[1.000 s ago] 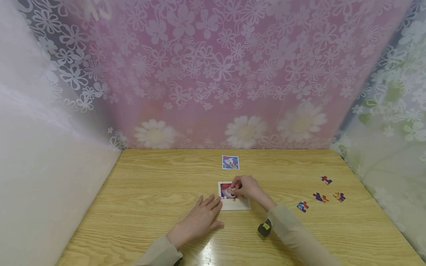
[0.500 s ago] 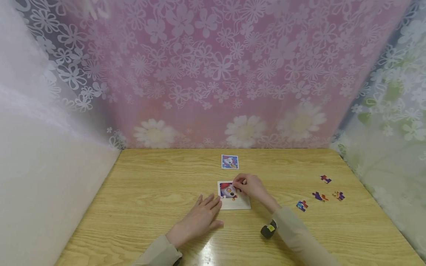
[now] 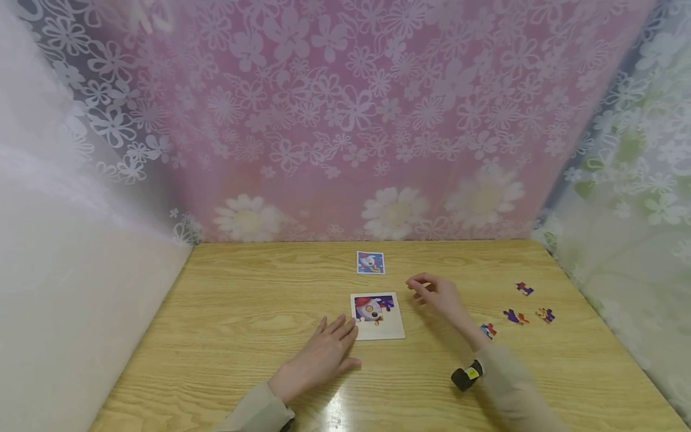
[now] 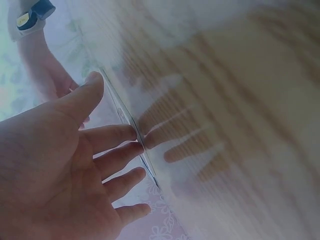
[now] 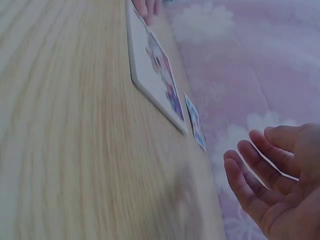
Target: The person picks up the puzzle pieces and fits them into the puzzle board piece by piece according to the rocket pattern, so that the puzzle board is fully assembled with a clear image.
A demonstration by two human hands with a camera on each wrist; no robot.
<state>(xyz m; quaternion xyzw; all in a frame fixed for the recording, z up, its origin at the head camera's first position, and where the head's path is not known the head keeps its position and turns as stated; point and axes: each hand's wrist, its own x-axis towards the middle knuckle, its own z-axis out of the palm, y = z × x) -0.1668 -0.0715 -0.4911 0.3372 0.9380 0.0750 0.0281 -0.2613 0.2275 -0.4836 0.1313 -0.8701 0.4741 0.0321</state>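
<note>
A white puzzle board (image 3: 387, 332) lies on the table in front of me, its upper part filled with joined jigsaw pieces (image 3: 369, 308) that picture a white face with red and purple. My left hand (image 3: 323, 359) rests with straight fingers at the board's left edge; the left wrist view has its fingertips (image 4: 131, 132) touching that edge. To the right of the board my right hand (image 3: 439, 296) is above the table, fingers loosely bent and holding nothing, as the right wrist view (image 5: 280, 175) also tells.
Behind the board lies a small picture card (image 3: 370, 263). Several loose jigsaw pieces (image 3: 516, 317) are scattered on the right of the wooden table (image 3: 259, 300). A pink flowered curtain (image 3: 345, 120) closes off the back, and pale sheets hang at both sides.
My right hand has let go of a purple jigsaw piece at the board's upper right corner and moved right, off the board. The left hand has stayed in place.
</note>
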